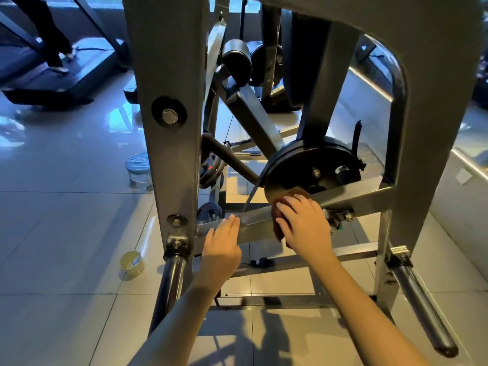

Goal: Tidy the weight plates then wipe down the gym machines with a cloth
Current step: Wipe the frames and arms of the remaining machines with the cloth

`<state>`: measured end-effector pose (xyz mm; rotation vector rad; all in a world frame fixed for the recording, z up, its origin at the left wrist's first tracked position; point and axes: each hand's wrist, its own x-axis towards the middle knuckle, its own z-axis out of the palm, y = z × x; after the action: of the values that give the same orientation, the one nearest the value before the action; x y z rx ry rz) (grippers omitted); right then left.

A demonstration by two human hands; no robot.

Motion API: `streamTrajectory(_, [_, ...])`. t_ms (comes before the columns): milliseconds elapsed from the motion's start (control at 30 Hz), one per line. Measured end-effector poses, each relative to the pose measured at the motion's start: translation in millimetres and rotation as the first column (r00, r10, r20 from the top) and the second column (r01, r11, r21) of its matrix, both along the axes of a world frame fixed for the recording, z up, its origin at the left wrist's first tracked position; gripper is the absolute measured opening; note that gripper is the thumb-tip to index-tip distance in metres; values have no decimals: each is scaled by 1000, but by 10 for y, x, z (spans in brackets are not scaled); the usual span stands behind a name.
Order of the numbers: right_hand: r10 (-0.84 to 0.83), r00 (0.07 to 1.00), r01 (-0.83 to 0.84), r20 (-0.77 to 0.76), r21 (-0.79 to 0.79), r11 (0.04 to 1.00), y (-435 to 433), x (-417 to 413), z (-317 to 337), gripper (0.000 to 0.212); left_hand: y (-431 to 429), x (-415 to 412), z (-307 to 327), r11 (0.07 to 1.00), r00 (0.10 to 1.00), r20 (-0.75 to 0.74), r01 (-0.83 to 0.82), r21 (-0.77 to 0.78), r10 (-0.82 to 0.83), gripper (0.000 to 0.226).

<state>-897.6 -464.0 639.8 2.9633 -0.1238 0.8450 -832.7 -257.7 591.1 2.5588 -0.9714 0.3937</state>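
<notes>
While the right hand (303,225) grips a wadded reddish-brown cloth (279,232), its fingers curl over it and press it against the machine's slanted grey crossbar (256,224). The left hand (221,247) lies flat on the same bar further left, with its fingers straight and pressed together, holding nothing. The cloth sits on the bar right under a black disc (303,165) bolted to the machine, at the disc's lower edge. The bar runs between two grey uprights of the frame (169,143). A dark round peg (171,276) sticks out low from the left upright and another (420,305) from the right, both bare. Behind the left upright, a few dark weight plates (211,170) hang on a low rack. On the tiled floor (66,220) left of the machine lies a yellowish roll of tape (132,264), and further back stands a small round stool (138,165). At the top left, a person's legs (50,35) stand on a treadmill (87,75).
</notes>
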Motion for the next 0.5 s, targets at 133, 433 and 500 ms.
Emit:
streamTrajectory(133, [-218, 974, 214, 64, 56, 975, 80, -7, -36, 31, -165, -100, 44, 993, 996, 40, 83, -86, -79, 50])
streamTrajectory(433, [-169, 983, 166, 72, 37, 985, -169, -158, 109, 27, -174, -145, 36, 993, 990, -120, 56, -105, -69, 67])
streamTrajectory(500, [-303, 950, 298, 72, 67, 952, -61, -96, 98, 29, -167, -141, 3, 991, 987, -142, 59, -118, -75, 65])
